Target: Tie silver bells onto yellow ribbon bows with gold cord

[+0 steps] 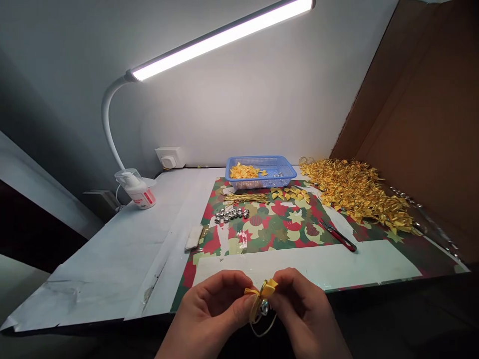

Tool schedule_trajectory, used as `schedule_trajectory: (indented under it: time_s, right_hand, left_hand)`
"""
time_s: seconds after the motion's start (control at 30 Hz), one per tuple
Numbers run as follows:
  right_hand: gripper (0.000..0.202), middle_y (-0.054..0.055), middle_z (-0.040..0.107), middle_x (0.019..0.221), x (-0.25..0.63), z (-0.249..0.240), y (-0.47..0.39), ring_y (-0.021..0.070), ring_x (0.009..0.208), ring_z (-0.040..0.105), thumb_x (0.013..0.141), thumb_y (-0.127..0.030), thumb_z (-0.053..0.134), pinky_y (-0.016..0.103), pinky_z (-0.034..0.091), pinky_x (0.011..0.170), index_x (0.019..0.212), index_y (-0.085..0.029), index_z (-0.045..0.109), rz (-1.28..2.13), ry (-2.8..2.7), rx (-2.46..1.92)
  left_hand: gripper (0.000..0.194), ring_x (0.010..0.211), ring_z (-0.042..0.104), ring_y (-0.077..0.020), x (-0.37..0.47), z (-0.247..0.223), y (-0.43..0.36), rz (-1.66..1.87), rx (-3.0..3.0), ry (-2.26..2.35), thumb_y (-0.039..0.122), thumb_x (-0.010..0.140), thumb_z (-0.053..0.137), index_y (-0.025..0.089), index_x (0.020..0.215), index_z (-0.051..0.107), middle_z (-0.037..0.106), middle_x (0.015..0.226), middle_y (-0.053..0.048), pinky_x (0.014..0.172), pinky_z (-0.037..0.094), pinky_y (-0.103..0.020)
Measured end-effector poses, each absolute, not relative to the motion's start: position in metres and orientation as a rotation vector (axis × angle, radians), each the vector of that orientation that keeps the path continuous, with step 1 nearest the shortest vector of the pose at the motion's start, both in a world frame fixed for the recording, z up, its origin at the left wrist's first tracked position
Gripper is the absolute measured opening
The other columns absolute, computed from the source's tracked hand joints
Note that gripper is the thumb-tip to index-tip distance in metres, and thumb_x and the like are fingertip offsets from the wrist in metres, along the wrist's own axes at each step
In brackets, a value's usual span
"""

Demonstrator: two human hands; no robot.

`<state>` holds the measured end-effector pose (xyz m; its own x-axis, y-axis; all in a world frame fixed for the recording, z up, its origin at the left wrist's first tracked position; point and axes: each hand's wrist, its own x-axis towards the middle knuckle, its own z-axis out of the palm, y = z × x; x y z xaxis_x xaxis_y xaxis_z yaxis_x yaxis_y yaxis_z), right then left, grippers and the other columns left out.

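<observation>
Left hand [219,310]: my thumb and fingers pinched the left side of the yellow bow [269,288]
Right hand [304,308]: I pinched its right side
Bow: sat bottom centre, silver bead [264,307] just below
Blue basket [273,183]: stood mid-frame

A white-covered table [123,249] bears 1 patterned sheet [273,234] reaching its front edge. Near the back edge stands 1 blue basket [269,184]; toward the back-left corner, 1 pump bottle [142,195]; toward the back-right corner, a golden heap [348,187]. Gold strands [247,198], yellow bows [292,194], silver pieces [234,214] and 1 red-handled tool [339,236] lie on the sheet.
</observation>
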<state>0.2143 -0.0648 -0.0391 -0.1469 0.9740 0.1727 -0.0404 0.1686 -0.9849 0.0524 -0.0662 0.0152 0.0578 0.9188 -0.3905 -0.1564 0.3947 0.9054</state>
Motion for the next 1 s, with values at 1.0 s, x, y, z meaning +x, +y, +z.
schedule_trajectory:
  time_s: [1.0]
  right_hand:
    - [0.023,-0.002,0.05,0.074,0.221,-0.016,-0.045,0.0101,0.067,0.041,0.09,-0.036,0.068,0.023,0.033,0.063,0.085,-0.016,0.058,1.754,-1.22,-0.707]
  left_hand:
    - [0.026,0.062,0.059,-0.0127,0.043,0.027,-0.061,0.875,0.866,1.178,0.027,0.058,0.092,0.016,0.067,0.07,0.07,0.064,-0.001,0.06,0.045,-0.021]
